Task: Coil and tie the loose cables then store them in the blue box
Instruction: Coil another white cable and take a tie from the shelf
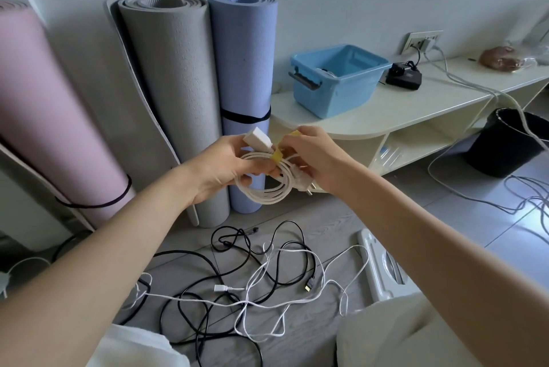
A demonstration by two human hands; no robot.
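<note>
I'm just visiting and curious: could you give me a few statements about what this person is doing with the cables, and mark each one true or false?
1. Both hands hold a coiled white cable. True: the left hand grips the coil, and the right hand pinches a yellow tie around it.
2. The blue box sits on the floor. False: it stands on the cream shelf unit.
3. Loose black and white cables lie tangled on the floor. True.
4. Three rolled mats lean against the wall. True.
5. The blue box has its lid on. False: it is open.
</note>
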